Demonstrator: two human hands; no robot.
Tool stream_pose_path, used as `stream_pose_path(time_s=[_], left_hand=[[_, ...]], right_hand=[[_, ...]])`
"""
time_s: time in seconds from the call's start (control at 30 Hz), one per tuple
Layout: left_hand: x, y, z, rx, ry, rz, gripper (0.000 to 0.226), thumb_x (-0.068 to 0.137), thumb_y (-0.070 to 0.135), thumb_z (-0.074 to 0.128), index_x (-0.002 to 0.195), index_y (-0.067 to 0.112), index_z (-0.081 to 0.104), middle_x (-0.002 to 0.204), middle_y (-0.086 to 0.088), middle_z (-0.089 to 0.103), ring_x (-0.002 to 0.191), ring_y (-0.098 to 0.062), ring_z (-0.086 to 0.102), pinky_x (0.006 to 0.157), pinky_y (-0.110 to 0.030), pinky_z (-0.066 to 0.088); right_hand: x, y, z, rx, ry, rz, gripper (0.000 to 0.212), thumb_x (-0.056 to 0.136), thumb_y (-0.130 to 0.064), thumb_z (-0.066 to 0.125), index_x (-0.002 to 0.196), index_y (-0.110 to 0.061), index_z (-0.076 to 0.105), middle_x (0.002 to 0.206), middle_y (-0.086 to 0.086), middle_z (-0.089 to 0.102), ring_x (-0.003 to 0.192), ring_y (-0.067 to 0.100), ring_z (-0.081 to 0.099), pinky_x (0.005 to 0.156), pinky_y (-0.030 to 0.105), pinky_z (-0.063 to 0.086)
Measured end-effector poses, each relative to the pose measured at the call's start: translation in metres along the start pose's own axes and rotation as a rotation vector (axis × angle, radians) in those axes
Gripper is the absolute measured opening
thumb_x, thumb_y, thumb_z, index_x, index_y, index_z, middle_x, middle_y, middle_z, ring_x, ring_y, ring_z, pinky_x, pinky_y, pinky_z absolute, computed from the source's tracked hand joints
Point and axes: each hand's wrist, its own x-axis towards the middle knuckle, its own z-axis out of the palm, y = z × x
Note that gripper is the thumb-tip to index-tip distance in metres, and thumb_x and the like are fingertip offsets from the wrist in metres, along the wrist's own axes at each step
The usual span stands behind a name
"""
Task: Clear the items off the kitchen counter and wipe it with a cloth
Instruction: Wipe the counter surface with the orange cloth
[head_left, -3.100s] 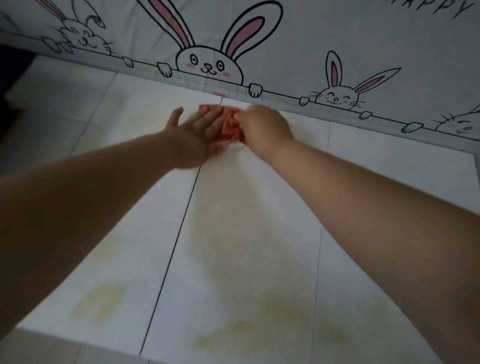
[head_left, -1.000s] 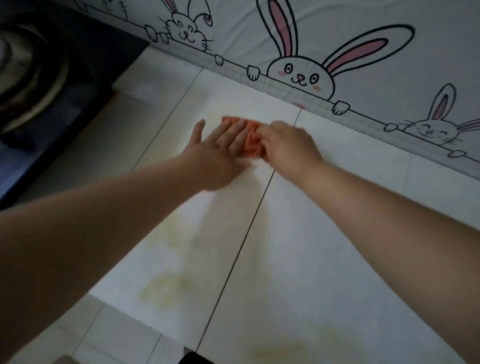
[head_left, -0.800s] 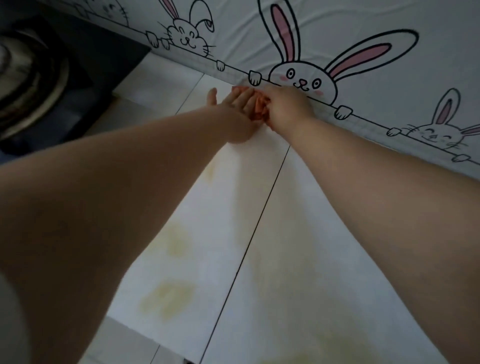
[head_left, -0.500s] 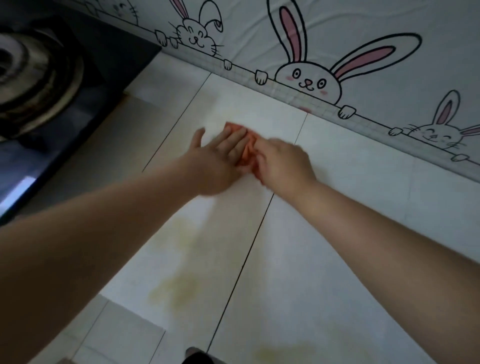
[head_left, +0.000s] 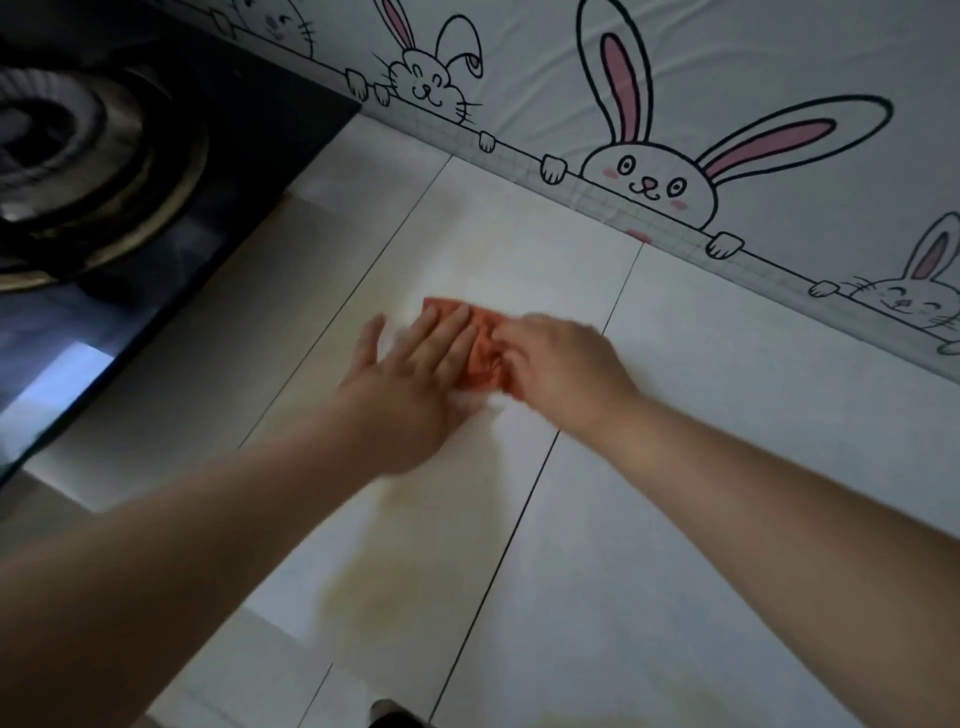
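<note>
The left hand (head_left: 410, 384) lies flat, fingers extended, pressing the small crumpled orange cloth (head_left: 480, 353) onto the white tiled kitchen counter (head_left: 675, 519). The right hand (head_left: 561, 364) covers the cloth's right side, fingers curled around its folds. The cloth rests beside the dark tile seam (head_left: 524, 514) (left of it), well short of the rabbit-printed wall covering (head_left: 727, 104). Yellowish stains (head_left: 374, 597) lie nearer the viewer than the cloth. A black gas hob (head_left: 130, 171) sits far left of the cloth.
</note>
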Motion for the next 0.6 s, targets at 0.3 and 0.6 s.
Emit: stream_pose_path(time_s=[0.3,0.6], left_hand=[[0.164,-0.032,-0.054,-0.031,-0.099,-0.133,0.066,0.095,0.056,0.011,0.150,0.025,-0.011,0.159,0.006,-0.016,0.145,-0.015,-0.015,0.112,-0.063,-0.005],[0.090,-0.023,-0.035,-0.082,-0.064,-0.093,0.065,0.094,0.056,0.006,0.150,0.025,-0.006,0.160,0.008,-0.011,0.146,-0.012,-0.011,0.113,-0.059,-0.002]], right_hand=[[0.151,0.057,-0.003,-0.023,0.178,0.286,0.023,0.088,-0.015,0.041,0.097,-0.014,0.062,0.101,0.013,0.066,0.089,0.032,0.059,0.067,0.027,0.033],[0.068,0.014,-0.002,-0.056,0.113,0.152,0.022,0.089,-0.022,0.047,0.106,-0.019,0.061,0.107,0.012,0.062,0.096,0.037,0.059,0.067,0.034,0.037]])
